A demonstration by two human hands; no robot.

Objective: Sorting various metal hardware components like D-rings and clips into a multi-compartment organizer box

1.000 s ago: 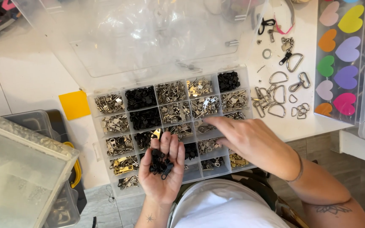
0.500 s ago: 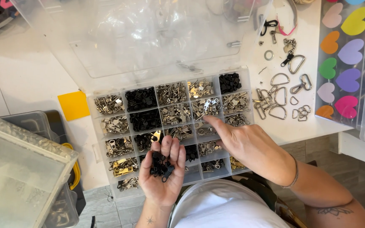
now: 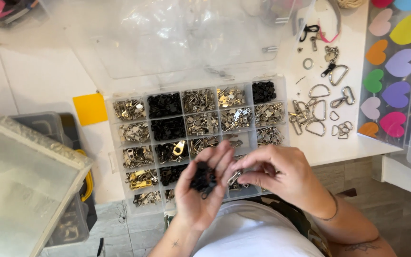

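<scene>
Nearest the body, the left hand (image 3: 198, 192) lies palm up, cupped around a heap of black zipper pulls (image 3: 203, 178). Just to its right, the right hand (image 3: 281, 178) pinches a small silver zipper pull (image 3: 234, 178) between thumb and fingertips, its tip pointing left toward the heap and almost touching it. Beyond both hands sits the clear compartment organizer (image 3: 113, 157) on the white worktop (image 3: 39, 76), with loose metal D-rings (image 3: 317, 112) further right.
</scene>
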